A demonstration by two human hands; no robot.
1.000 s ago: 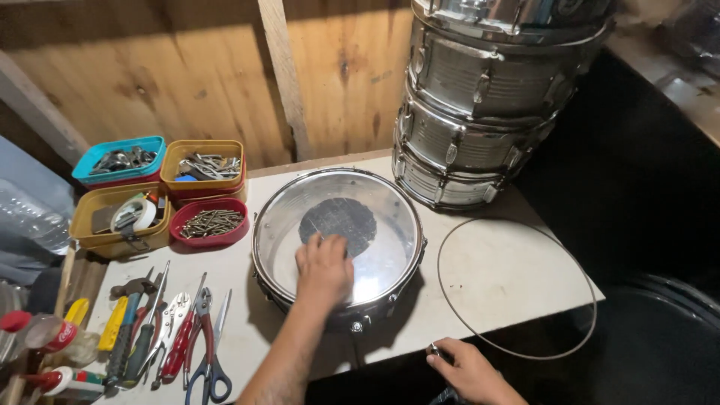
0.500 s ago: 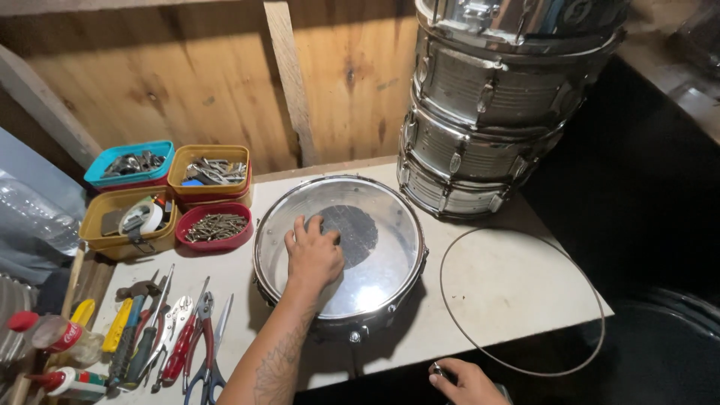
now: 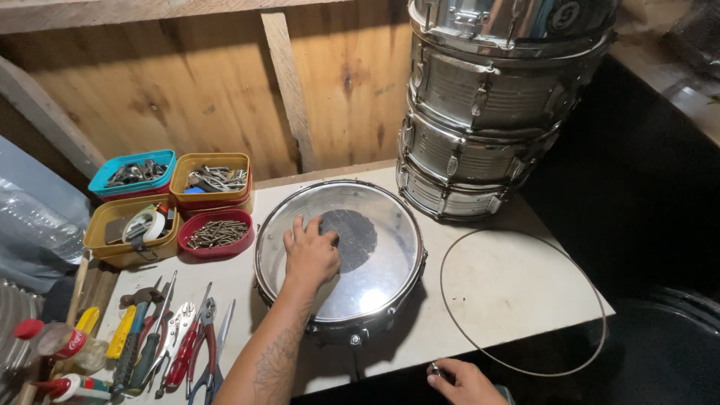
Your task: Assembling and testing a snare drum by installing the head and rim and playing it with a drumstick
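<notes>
Sliding up the clear skin of the round chrome snare drum (image 3: 341, 259), left hand (image 3: 310, 251) lies flat, fingers spread; right hand (image 3: 465, 382), at the worktop's near edge, pinches a small metal piece.

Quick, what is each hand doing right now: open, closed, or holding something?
Left hand: open, flat on the snare drum head.
Right hand: at the table edge; closed or holding, cannot be told.

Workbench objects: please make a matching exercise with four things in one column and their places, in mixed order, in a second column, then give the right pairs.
1. snare drum
2. thin metal hoop
3. red tray of screws
4. stacked drums

A. back right corner of the table
B. under the left hand
C. left of the drum, beside the yellow trays
D. flat on the table, near the right hand

Pairs: 1-B, 2-D, 3-C, 4-A
</notes>
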